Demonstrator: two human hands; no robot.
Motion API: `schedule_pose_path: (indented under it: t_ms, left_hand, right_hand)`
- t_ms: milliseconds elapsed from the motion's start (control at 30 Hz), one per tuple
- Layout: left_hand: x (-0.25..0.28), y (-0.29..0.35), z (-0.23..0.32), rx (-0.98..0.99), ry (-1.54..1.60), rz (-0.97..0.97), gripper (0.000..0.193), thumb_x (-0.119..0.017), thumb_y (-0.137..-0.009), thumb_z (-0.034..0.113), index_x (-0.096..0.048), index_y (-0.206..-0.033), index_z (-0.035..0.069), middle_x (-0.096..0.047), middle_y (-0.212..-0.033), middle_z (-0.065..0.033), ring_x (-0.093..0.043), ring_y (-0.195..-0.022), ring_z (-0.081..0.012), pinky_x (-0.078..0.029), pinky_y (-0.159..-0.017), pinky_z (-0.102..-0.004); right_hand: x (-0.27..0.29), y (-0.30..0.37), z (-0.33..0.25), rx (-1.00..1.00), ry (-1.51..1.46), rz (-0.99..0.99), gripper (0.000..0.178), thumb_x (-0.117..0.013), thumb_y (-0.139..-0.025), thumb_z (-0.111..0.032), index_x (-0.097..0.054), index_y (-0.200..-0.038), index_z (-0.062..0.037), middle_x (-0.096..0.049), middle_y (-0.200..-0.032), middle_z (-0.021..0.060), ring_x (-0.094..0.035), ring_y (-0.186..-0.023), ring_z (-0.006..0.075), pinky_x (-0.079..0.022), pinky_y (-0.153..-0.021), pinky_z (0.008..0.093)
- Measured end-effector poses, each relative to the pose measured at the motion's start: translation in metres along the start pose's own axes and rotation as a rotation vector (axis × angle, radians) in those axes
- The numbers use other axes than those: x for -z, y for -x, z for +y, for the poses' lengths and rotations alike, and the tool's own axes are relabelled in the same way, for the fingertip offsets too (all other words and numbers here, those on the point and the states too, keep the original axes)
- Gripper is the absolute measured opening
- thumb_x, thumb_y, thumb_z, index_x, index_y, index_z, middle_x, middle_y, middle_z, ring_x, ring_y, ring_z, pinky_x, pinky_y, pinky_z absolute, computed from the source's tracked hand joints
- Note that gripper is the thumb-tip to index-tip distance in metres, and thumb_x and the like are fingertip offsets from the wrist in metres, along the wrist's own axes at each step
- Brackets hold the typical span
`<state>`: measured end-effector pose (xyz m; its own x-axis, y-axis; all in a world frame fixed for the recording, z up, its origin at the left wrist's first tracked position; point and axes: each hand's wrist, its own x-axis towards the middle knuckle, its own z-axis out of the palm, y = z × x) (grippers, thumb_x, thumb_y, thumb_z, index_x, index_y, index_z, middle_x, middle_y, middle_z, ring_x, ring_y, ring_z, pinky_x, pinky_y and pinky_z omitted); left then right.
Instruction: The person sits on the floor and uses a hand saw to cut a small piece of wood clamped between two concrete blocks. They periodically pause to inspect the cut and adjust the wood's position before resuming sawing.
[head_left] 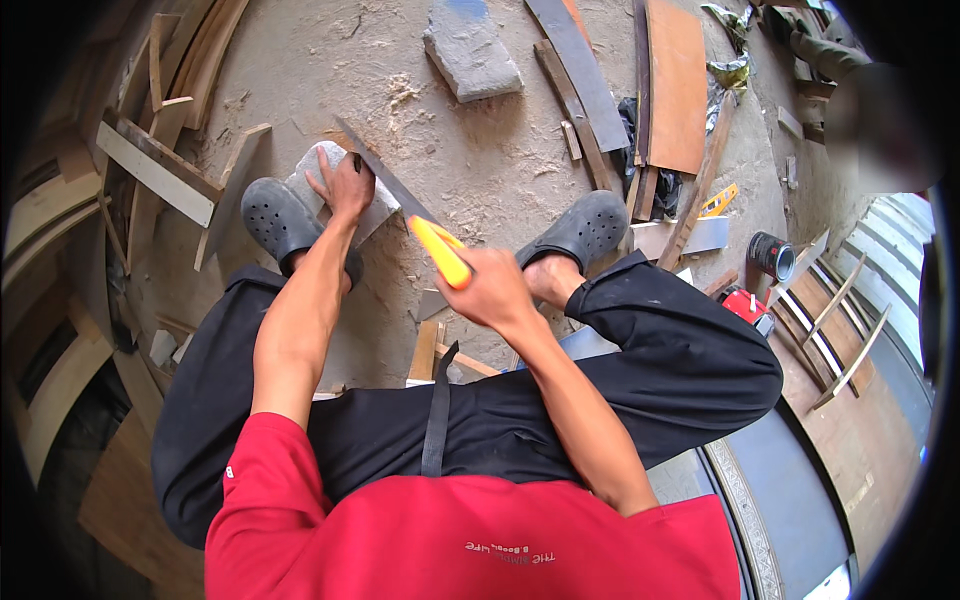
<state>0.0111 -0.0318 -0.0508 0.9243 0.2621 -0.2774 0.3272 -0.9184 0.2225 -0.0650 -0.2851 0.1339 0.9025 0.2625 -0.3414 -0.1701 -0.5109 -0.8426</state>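
Observation:
In my right hand [490, 285] is a handsaw [385, 178], my fingers wrapped round its yellow handle. Its grey blade slants up and left, passing close by my left hand [345, 185]. That hand presses down at a pale concrete block [378, 212], thumb and finger splayed, the other fingers bent under. A small brown piece [350, 142] shows just past the knuckles, against the blade; most of it is hidden. The block lies on the ground between my feet, beside my left grey clog [282, 218]. My right clog [590, 228] stands farther right.
Another concrete block [472, 55] lies ahead on the dusty ground. Boards, including a brown panel [676, 85], lie at the upper right, near a yellow-handled tool [720, 200] and an open can [772, 257]. Wood offcuts [155, 170] are heaped at left. Another person's arm [825, 50] shows upper right.

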Motion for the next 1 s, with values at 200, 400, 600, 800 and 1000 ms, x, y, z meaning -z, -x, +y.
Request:
schedule_pose_path:
  t_ms: [200,400,600,800,1000]
  left_hand:
    - [0.001,-0.006,0.002,0.014,-0.018,0.017,0.050,-0.039,-0.094,0.045,-0.066,-0.112,0.007,-0.060,-0.127,-0.0174,-0.010,-0.147,-0.0345,0.007,-0.110,-0.0630]
    - [-0.006,-0.004,-0.009,-0.006,-0.065,0.048,0.047,-0.038,-0.095,0.041,-0.066,-0.111,0.007,-0.063,-0.122,-0.0154,-0.010,-0.146,-0.0352,0.006,-0.111,-0.0628]
    - [0.000,0.000,-0.004,-0.029,-0.028,0.014,0.047,-0.040,-0.095,0.044,-0.067,-0.109,0.009,-0.063,-0.122,-0.0105,-0.008,-0.146,-0.0350,0.009,-0.110,-0.0636]
    - [0.005,0.001,0.004,0.019,-0.038,-0.035,0.047,-0.041,-0.094,0.045,-0.067,-0.109,0.009,-0.063,-0.123,-0.0107,-0.008,-0.147,-0.0353,0.008,-0.109,-0.0648]
    - [0.009,0.000,0.011,-0.018,-0.017,-0.035,0.048,-0.039,-0.094,0.045,-0.067,-0.109,0.008,-0.063,-0.122,-0.0129,-0.008,-0.146,-0.0362,0.008,-0.109,-0.0650]
  right_hand:
    - [0.014,0.033,0.004,0.003,-0.062,0.024,0.019,-0.071,-0.073,-0.018,-0.066,-0.079,-0.0006,-0.061,-0.066,0.0207,-0.062,-0.064,0.0389,-0.049,-0.058,0.0404]
    - [0.012,0.025,0.006,-0.032,-0.075,0.012,0.021,-0.071,-0.074,-0.022,-0.068,-0.084,-0.0042,-0.062,-0.067,0.0202,-0.063,-0.063,0.0379,-0.050,-0.058,0.0416]
    - [0.003,0.018,-0.007,0.018,0.003,0.045,0.022,-0.071,-0.074,-0.022,-0.068,-0.081,-0.0018,-0.062,-0.066,0.0196,-0.062,-0.063,0.0386,-0.050,-0.059,0.0436]
    - [0.011,0.023,-0.001,0.027,-0.020,-0.008,0.023,-0.070,-0.075,-0.024,-0.069,-0.087,-0.0041,-0.064,-0.072,0.0200,-0.063,-0.066,0.0391,-0.051,-0.061,0.0424]
    - [-0.003,-0.011,0.007,0.028,-0.029,0.009,0.017,-0.068,-0.074,-0.018,-0.068,-0.079,-0.0019,-0.062,-0.067,0.0208,-0.062,-0.063,0.0392,-0.050,-0.059,0.0394]
